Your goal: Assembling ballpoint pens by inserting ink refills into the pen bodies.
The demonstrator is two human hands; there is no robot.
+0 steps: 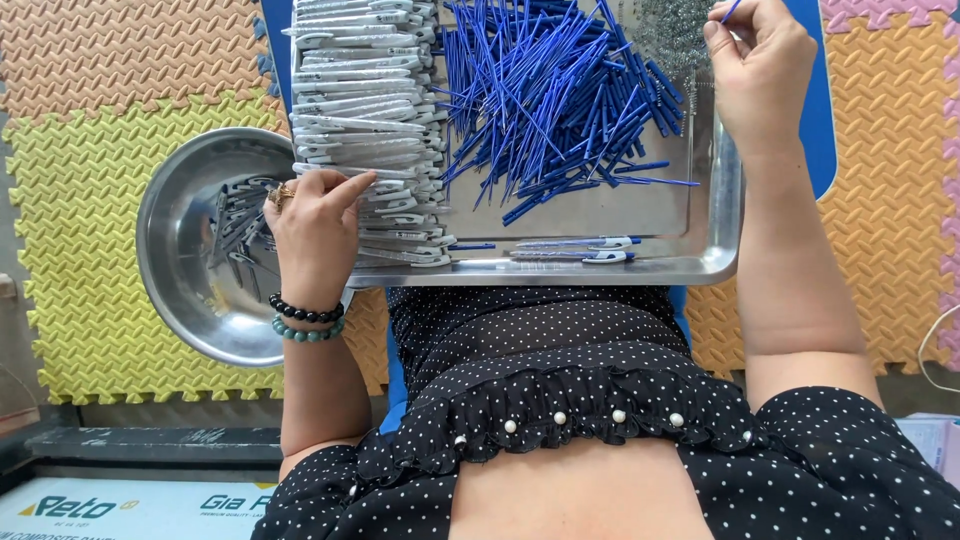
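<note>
Left hand [318,225] fingertips rested on stack of white pen barrels [365,120], nothing gripped | right hand [757,70] pinched blue refill [730,10] above steel tray [715,215] | refill pile [555,95] mid-tray | advice: lift one barrel only, keep refill aligned with its bore.

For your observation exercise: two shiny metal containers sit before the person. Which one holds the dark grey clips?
The round steel bowl beside the left hand. It holds dark grey clips, whereas the rectangular steel tray holds white pen barrels and blue refills.
</note>
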